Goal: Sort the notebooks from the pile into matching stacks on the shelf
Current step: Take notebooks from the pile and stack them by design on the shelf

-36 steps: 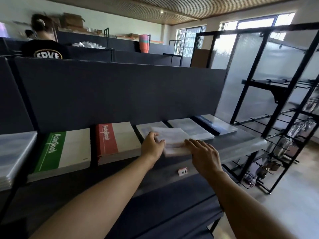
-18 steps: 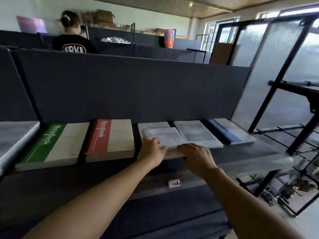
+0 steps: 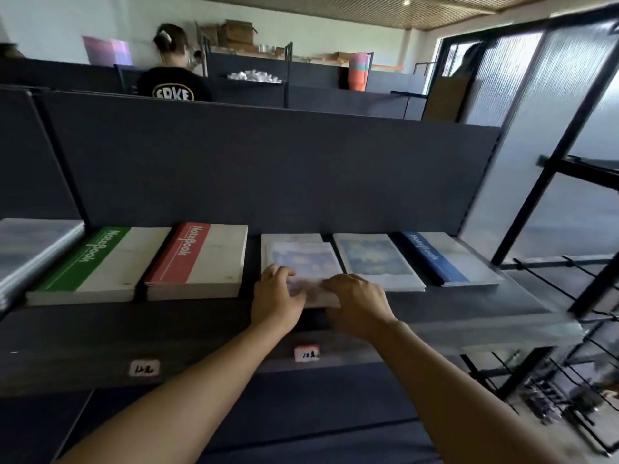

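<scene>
Since the earlier frame the pale notebook (image 3: 303,262) has squared onto its stack on the shelf (image 3: 201,329). Left hand (image 3: 276,298) and right hand (image 3: 356,304) grip its near edge. Six stacks counted; two price tags

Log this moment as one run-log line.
left hand: on pale notebook | right hand: same | notebook: atop matching stack, askew | shelf

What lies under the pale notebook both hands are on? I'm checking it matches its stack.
Under the pale notebook the far edge of a similar pale stack shows. Its cover is hidden, and the left hand and right hand cover the near edge.
</scene>
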The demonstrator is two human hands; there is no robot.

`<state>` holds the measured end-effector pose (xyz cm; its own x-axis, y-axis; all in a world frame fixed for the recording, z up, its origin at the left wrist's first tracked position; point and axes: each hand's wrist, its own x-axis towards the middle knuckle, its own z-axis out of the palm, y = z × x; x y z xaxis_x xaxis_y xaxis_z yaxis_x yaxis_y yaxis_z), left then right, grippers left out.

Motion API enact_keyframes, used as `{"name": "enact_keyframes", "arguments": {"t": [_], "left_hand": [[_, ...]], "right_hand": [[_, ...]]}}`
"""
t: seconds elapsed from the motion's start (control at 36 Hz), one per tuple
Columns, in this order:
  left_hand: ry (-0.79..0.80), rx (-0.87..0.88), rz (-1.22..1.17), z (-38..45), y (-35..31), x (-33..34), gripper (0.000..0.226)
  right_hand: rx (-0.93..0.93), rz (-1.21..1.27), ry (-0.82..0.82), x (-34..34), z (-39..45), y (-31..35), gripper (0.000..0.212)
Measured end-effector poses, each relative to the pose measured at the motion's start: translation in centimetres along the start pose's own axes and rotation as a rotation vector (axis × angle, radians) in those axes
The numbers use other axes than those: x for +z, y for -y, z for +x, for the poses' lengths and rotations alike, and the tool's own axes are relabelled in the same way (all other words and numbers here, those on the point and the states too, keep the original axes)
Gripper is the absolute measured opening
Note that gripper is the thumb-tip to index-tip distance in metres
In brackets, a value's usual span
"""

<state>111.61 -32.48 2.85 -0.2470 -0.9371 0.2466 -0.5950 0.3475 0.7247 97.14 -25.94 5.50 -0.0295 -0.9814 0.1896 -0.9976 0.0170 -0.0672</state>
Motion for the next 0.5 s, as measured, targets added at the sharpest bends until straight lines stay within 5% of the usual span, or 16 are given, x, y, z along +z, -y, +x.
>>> {"name": "enact_keyframes", "arguments": {"t": [0.19,0.36,0.5], "left_hand": [[-0.154,0.097,-0.035,0.6,-0.2,-1.2,0.042],[-0.403,0.187,-0.214,0.6,0.2,-1.6,0.040],[-0.440,0.216,-0.225,0.8,1.0,-1.9,0.033]], "right_hand": [[0.014,-0.153,0.004,-1.2,2.2,1.0,0.027],[0.179,0.004,-0.083,-4.8,4.9,0.3,0.025],[0.214,0.045,-0.094,-4.8,5.3,-0.4,0.027]]}}
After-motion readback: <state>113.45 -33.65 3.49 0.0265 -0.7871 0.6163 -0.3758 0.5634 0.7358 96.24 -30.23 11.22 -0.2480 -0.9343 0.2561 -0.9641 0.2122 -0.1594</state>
